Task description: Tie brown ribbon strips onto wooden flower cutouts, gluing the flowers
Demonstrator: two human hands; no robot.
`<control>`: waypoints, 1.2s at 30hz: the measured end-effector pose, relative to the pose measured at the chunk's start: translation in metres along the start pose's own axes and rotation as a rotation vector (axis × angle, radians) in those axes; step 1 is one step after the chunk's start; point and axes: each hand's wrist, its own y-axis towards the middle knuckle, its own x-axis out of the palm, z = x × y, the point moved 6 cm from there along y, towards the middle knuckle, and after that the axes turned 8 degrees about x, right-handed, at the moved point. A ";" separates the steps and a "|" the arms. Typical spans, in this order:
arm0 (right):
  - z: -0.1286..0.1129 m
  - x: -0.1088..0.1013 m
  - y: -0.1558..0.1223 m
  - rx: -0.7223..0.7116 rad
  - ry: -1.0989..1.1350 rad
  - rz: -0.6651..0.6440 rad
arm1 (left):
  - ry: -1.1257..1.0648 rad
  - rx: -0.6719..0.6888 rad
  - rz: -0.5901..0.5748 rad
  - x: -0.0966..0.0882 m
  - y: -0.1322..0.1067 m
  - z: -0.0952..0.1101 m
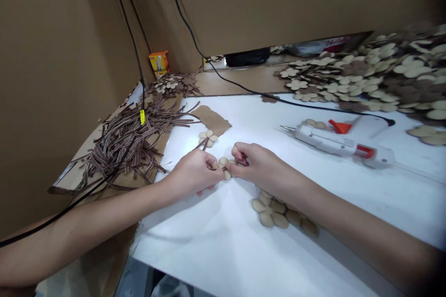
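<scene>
Hands: two are working; from where I'm standing, the left hand (197, 170) and right hand (257, 161) are meeting above the white surface (216, 241).
Grip: both are pinching one beige flower (223, 161), thumbs and fingers pressing together with hardly a gap.
Beige flower: it is sitting between the two hands, right at the fingertips, which are partly hiding it.
Second flower (211, 139): one is lying just beyond the left hand, a brown strip (206, 143) crossing it.
Flower cluster (269, 216): several are overlapping by the right forearm; I'm not managing an exact count.
Glue gun (327, 140): one is lying right of the right hand.
Ribbons (121, 141): one tangled, uncountable heap is lying to the left.
Brown scrap (213, 119): one is lying behind the second flower.
Orange box (159, 63): one is standing in the corner.
</scene>
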 end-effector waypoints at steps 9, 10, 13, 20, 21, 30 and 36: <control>0.002 0.001 -0.003 -0.077 -0.008 0.030 | -0.033 -0.006 0.036 0.000 -0.002 0.000; 0.003 0.001 -0.004 -0.085 0.001 0.035 | -0.044 -0.015 0.037 0.000 -0.002 0.000; 0.005 0.001 -0.008 -0.095 0.006 0.070 | -0.113 -0.041 -0.006 -0.001 -0.004 0.002; 0.001 -0.002 -0.010 -0.140 -0.069 0.117 | -0.252 -0.035 -0.221 -0.005 -0.014 0.010; 0.001 -0.002 -0.011 -0.148 -0.065 0.116 | -0.235 -0.049 -0.240 -0.007 -0.015 0.009; -0.002 -0.009 -0.018 -0.128 0.254 -0.027 | 0.194 -0.055 -0.299 -0.045 -0.030 0.012; -0.013 -0.015 -0.022 -0.143 0.578 -0.218 | 0.299 0.253 -0.038 -0.059 -0.025 0.043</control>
